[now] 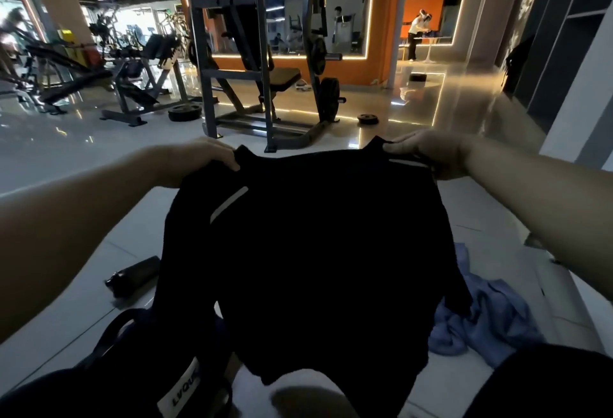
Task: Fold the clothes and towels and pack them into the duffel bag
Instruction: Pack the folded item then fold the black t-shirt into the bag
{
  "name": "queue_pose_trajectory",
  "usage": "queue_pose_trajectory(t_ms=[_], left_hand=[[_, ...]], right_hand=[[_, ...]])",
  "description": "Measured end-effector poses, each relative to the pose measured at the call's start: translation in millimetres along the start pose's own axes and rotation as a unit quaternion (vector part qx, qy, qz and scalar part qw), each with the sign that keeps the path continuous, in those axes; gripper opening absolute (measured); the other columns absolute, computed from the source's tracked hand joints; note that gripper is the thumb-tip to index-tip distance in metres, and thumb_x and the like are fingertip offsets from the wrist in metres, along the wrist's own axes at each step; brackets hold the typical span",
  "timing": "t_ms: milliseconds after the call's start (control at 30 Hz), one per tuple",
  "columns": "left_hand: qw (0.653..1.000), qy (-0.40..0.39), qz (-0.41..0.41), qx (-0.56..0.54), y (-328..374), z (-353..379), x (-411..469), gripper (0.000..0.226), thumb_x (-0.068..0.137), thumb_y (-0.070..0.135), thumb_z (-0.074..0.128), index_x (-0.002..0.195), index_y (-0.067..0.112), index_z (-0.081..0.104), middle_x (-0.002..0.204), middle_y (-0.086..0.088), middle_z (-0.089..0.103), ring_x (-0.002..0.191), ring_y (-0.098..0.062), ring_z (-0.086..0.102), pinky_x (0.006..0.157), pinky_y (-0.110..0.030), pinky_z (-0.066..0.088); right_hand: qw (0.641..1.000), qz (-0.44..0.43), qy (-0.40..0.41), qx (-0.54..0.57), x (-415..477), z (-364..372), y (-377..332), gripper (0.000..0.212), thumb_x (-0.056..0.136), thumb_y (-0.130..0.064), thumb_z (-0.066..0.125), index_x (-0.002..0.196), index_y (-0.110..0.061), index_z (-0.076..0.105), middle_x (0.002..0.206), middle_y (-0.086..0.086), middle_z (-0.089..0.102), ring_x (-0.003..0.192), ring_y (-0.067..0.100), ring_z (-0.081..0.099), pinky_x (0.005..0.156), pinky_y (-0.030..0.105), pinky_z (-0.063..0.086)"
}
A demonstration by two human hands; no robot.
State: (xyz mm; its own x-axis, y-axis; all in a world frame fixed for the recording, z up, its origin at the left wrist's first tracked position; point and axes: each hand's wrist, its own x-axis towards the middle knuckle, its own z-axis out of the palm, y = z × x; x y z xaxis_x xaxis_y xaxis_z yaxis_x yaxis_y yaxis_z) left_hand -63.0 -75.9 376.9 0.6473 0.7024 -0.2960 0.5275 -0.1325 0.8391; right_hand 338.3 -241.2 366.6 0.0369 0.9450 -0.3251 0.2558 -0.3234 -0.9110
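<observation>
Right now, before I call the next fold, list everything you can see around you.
black shirt: one, black with pale stripes, held up in the centre
blue towel: one, blue, crumpled on the floor at right, partly behind the shirt
bottle: one, black, lying on the floor at left
duffel bag: one, dark with a white label, bottom left
weight rack: one, grey, centre background
loose weight plates: two, black, on the floor by the rack's base
left hand: grips the shirt's top left corner
right hand: grips the shirt's top right corner

Black shirt (318, 252) (thin white stripes), blue towel (484, 318), black bottle (134, 275).
</observation>
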Motion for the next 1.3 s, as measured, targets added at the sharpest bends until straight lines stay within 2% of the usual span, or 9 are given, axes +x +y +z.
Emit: queue_pose_trajectory(t_ms=[67, 167, 233, 400, 567, 833, 1133, 1233, 1300], left_hand=[[0.997, 0.036, 0.006, 0.063, -12, 5, 23, 0.029, 0.095, 0.012, 0.057, 0.12, 0.002, 0.066, 0.111, -0.025, 0.066, 0.095, -0.031, 0.065, 0.085, -0.04, 0.051], [0.975, 0.057, 0.016, 0.215, -41, 19, 68, 0.015, 0.097, 0.019, 0.06, 0.107, 0.012, 0.069, 0.102, -0.011, 0.067, 0.096, -0.025, 0.064, 0.08, -0.034, 0.05], [0.963, 0.09, 0.02, 0.254, -71, 28, 108, 0.018, 0.094, 0.019, 0.064, 0.11, 0.01, 0.067, 0.106, -0.01, 0.066, 0.097, -0.025, 0.063, 0.082, -0.033, 0.048], [0.951, 0.148, 0.012, 0.271, -144, 46, 207, 0.024, 0.089, 0.016, 0.069, 0.111, 0.006, 0.066, 0.107, -0.012, 0.065, 0.091, -0.024, 0.057, 0.078, -0.029, 0.04], [0.948, 0.181, -0.014, 0.261, -217, 57, 305, 0.021, 0.089, 0.016, 0.07, 0.109, 0.009, 0.068, 0.106, -0.011, 0.068, 0.098, -0.03, 0.063, 0.082, -0.032, 0.047], [0.937, 0.209, -0.05, 0.275, -286, 68, 420, 0.021, 0.093, 0.023, 0.059, 0.11, 0.015, 0.068, 0.11, -0.012, 0.069, 0.103, -0.034, 0.063, 0.082, -0.036, 0.048], [0.936, 0.238, -0.07, 0.25, -313, 77, 483, 0.026, 0.098, 0.024, 0.054, 0.118, 0.018, 0.069, 0.116, -0.011, 0.07, 0.109, -0.035, 0.063, 0.091, -0.04, 0.052], [0.94, 0.226, -0.066, 0.247, -326, 95, 486, 0.036, 0.098, 0.023, 0.055, 0.133, 0.018, 0.061, 0.136, -0.008, 0.06, 0.125, -0.031, 0.055, 0.105, -0.041, 0.045], [0.941, 0.205, -0.039, 0.265, -332, 115, 475, 0.038, 0.096, 0.017, 0.054, 0.133, 0.017, 0.06, 0.136, -0.009, 0.056, 0.123, -0.031, 0.054, 0.103, -0.043, 0.046]], right_hand=[[0.999, 0.006, 0.044, -0.016, 25, 3, 9, 0.032, 0.096, -0.027, 0.064, 0.123, -0.01, 0.069, 0.106, 0.007, 0.073, 0.09, 0.019, 0.071, 0.074, 0.028, 0.056], [0.986, -0.01, 0.136, -0.101, 75, 10, 38, 0.021, 0.09, -0.022, 0.073, 0.108, -0.01, 0.072, 0.099, 0.006, 0.074, 0.087, 0.017, 0.072, 0.073, 0.027, 0.055], [0.97, -0.016, 0.174, -0.169, 113, 14, 64, 0.02, 0.088, -0.023, 0.077, 0.104, -0.013, 0.072, 0.1, 0.006, 0.071, 0.093, 0.021, 0.068, 0.081, 0.029, 0.052], [0.955, 0.001, 0.205, -0.216, 208, 17, 127, 0.008, 0.088, -0.015, 0.074, 0.097, -0.015, 0.072, 0.092, 0.006, 0.069, 0.078, 0.016, 0.063, 0.064, 0.023, 0.046], [0.923, -0.001, 0.264, -0.28, 308, 15, 197, 0.011, 0.086, -0.017, 0.072, 0.095, -0.011, 0.075, 0.095, 0.013, 0.073, 0.091, 0.027, 0.066, 0.079, 0.033, 0.049], [0.897, 0.006, 0.315, -0.31, 413, 12, 265, 0.021, 0.086, -0.021, 0.067, 0.101, -0.01, 0.075, 0.104, 0.015, 0.074, 0.102, 0.031, 0.067, 0.084, 0.031, 0.047], [0.903, 0.039, 0.316, -0.289, 475, 11, 308, 0.018, 0.092, -0.019, 0.065, 0.106, -0.012, 0.073, 0.11, 0.011, 0.072, 0.105, 0.028, 0.063, 0.085, 0.025, 0.042], [0.904, 0.042, 0.31, -0.292, 483, 17, 327, 0.028, 0.089, -0.012, 0.062, 0.116, -0.012, 0.07, 0.119, 0.01, 0.069, 0.115, 0.029, 0.06, 0.1, 0.028, 0.043], [0.903, 0.04, 0.294, -0.311, 480, 22, 341, 0.035, 0.085, -0.011, 0.06, 0.119, -0.012, 0.069, 0.122, 0.014, 0.066, 0.118, 0.033, 0.057, 0.105, 0.036, 0.043]])
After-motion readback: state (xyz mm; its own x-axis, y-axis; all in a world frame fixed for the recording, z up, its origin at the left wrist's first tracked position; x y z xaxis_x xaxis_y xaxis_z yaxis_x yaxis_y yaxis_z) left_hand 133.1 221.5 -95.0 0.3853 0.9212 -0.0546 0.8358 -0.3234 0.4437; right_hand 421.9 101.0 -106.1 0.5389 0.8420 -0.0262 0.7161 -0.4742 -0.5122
